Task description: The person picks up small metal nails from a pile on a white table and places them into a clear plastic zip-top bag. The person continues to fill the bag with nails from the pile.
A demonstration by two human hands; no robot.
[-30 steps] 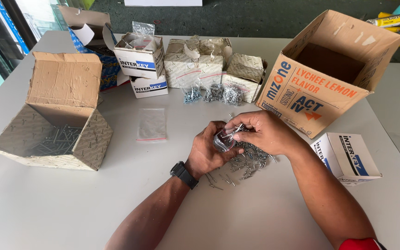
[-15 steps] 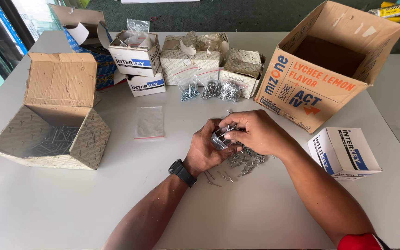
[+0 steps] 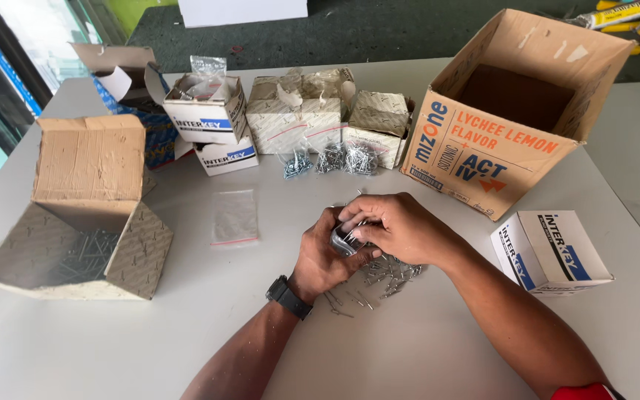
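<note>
While both hands meet over the middle of the grey bench (image 3: 424,348), the left hand (image 3: 321,255) cups a small clear bag of metal screws (image 3: 344,238), its fingers curled and closed around the bag from below. The right hand (image 3: 394,226) lies over the top of the bag, with the fingers bent down and pinched on its upper edge. A loose pile of screws (image 3: 387,272) rests on the bench just under and beside the hands. An empty clear bag (image 3: 235,217) lies flat to the left, near an open cardboard box with screws inside (image 3: 83,222). A large brown carton (image 3: 509,111) stands open behind the hands, and a small white-and-blue box (image 3: 553,252) sits to the right.
</note>
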